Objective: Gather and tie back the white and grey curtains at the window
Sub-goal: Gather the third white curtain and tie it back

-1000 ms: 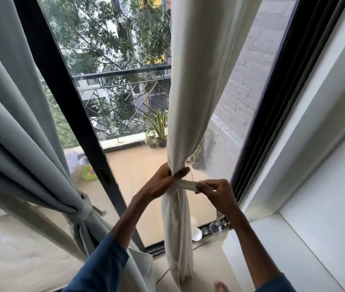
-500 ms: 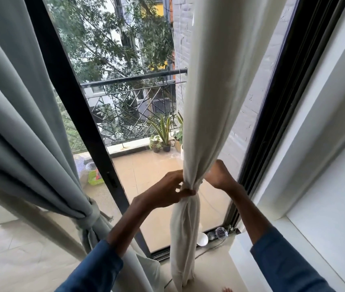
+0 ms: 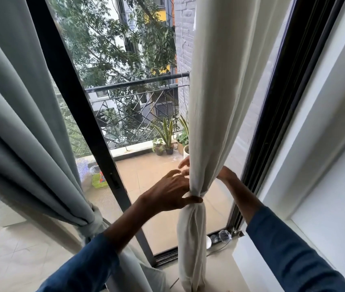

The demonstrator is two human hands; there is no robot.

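Observation:
The white curtain [image 3: 211,114] hangs in the middle, cinched by a white tie band [image 3: 196,195] into a bundle that drops to the floor. My left hand [image 3: 168,192] is just left of the band, fingers spread, thumb tip resting on it. My right hand [image 3: 226,174] reaches behind the curtain a little above the band; its fingertips show at the curtain's left edge, its palm is hidden. The grey curtain [image 3: 20,127] fills the left side, gathered and knotted low [image 3: 95,216].
A black door frame post [image 3: 76,114] stands between the curtains and another frame [image 3: 276,114] runs along the right, beside a white wall and ledge [image 3: 257,268]. Small glass objects [image 3: 223,237] and a cord lie on the floor by the track. Potted plants stand on the balcony outside.
My left hand has let go of the band and spread its fingers, only the thumb touching. My right hand has gone further behind the curtain and slightly higher. The view shifted left.

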